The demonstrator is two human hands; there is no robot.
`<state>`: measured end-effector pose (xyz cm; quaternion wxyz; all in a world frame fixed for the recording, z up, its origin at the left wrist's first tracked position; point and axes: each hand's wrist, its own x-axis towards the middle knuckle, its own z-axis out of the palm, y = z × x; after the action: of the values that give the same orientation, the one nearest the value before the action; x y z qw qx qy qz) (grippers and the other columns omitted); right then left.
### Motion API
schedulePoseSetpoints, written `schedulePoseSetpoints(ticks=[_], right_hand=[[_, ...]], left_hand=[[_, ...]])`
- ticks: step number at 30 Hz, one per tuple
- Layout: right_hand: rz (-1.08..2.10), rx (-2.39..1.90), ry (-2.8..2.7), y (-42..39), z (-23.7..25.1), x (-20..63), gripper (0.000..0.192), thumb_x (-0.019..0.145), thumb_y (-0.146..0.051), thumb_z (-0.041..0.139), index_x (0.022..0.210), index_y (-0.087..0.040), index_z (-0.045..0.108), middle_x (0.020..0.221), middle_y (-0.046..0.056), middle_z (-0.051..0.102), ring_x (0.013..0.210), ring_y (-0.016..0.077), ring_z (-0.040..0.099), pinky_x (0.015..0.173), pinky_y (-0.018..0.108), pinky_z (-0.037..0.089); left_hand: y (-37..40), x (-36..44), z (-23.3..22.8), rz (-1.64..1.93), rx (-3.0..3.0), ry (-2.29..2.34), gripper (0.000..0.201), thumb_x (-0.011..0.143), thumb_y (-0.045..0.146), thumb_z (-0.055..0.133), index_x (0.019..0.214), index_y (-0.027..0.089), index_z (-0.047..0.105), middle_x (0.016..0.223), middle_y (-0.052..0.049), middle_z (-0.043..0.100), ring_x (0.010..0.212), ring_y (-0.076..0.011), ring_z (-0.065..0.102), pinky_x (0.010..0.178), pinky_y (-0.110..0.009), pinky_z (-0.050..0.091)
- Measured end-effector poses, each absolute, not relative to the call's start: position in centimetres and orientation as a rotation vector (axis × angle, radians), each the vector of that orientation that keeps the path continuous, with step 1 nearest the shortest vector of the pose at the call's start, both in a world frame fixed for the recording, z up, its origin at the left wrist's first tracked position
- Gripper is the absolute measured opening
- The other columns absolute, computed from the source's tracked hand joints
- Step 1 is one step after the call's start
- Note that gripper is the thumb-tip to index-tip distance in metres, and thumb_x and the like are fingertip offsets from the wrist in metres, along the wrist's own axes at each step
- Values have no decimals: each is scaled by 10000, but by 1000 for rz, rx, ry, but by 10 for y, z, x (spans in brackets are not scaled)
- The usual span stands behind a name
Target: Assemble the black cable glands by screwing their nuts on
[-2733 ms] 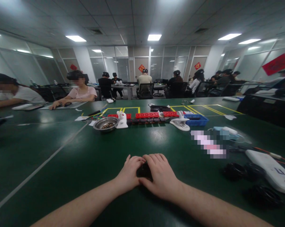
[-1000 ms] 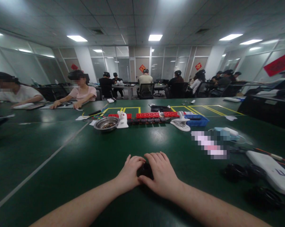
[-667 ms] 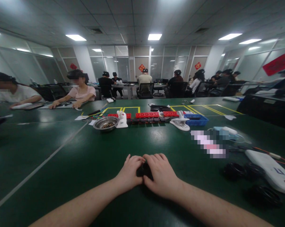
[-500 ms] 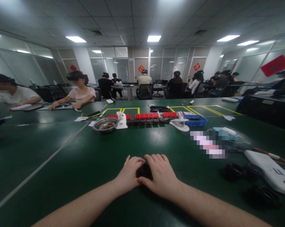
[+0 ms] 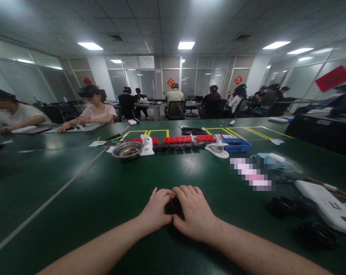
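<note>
Lower centre of the frame: the left hand (image 5: 157, 212) and right hand (image 5: 194, 215) close together over a small black object (image 5: 174, 206), fingers curled around it, pinning it against the green table (image 5: 75, 198). Gripping from both sides appears to steady it. A metal bowl (image 5: 127, 149) sits well apart, toward the upper centre.

Left hand (image 5: 157, 208): bare, no glove, no ring visible.
Right hand (image 5: 194, 212): bare, no glove, no ring visible.
Forearms: uncovered, no sleeves, no watch in view.
</note>
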<state>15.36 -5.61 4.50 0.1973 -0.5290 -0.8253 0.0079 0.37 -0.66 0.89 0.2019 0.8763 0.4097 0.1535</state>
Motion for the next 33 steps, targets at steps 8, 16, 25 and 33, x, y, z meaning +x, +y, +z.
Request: schedulePoseSetpoints(ticks=[8,16,25,33], right_hand=[[-51,-1520,-2264,-51,37,154,517,660,-507,584,1026,-164,460,891,66,570,829,228,487,754,365,300],[-15,-1519,-2309,-54,43,153,366,658,-249,540,1007,-171,464,890,48,556,811,209,462,745,342,289],[-48,-1540,-2244,-54,37,153,581,658,-513,574,1094,-156,427,959,85,533,875,244,460,771,378,299],[14,-1489,-2287,-53,42,153,346,710,-255,513,1038,-158,462,886,54,573,813,211,469,759,352,288]], left_hand=[[-5,2,10,378,2458,1131,424,600,262,611,1015,240,525,1107,-42,517,1086,-240,416,1002,-524,102],[-7,4,11,412,2435,1152,373,617,237,582,988,232,546,1094,-45,528,1068,-236,436,1001,-524,98],[-4,2,7,384,2477,1124,416,607,252,610,1015,243,528,1106,-40,521,1078,-239,426,1002,-517,107],[-8,4,12,412,2436,1148,356,602,236,575,958,236,554,1085,-41,532,1071,-246,433,1002,-518,102]])
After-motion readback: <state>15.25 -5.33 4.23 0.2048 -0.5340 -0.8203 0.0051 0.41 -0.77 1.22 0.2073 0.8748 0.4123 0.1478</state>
